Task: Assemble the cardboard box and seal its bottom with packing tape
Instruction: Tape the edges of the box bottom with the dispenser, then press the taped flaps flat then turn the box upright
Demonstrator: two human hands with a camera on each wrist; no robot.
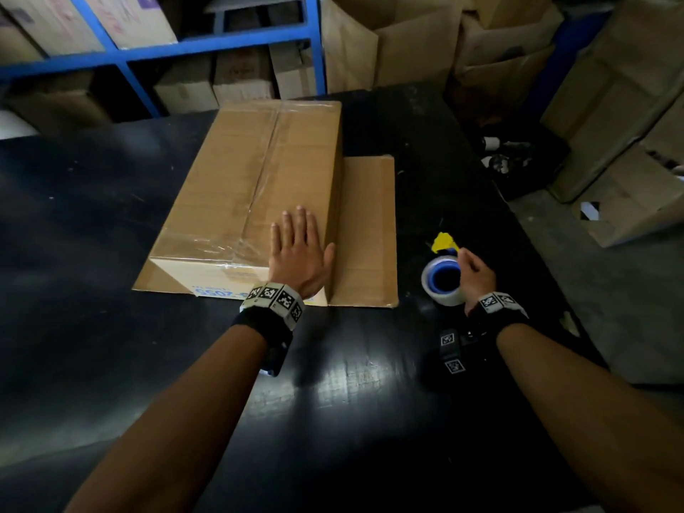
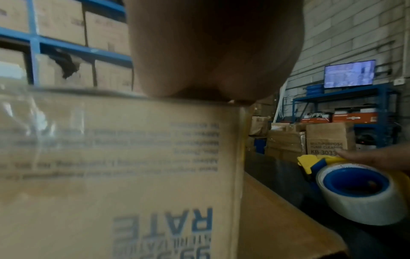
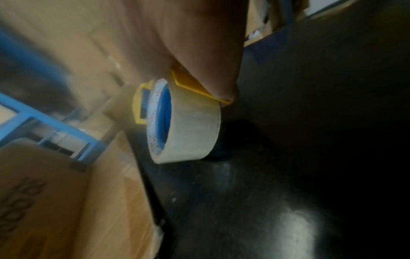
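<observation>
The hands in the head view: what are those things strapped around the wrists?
Both hands, left and right, are bare, with no gloves or sleeves. Each wrist wears a black strap carrying a ring of white blocks printed with black square codes.

The brown cardboard box (image 1: 255, 187) stands on the black table (image 1: 92, 224) with its closed flaps up, clear tape running along the centre seam and across the near edge, blue print upside down on its near side. One loose flap (image 1: 368, 231) lies flat on the table at its right. The roll of clear packing tape (image 1: 442, 279), blue-cored on a yellow dispenser (image 1: 444, 241), sits just right of that flap.
</observation>
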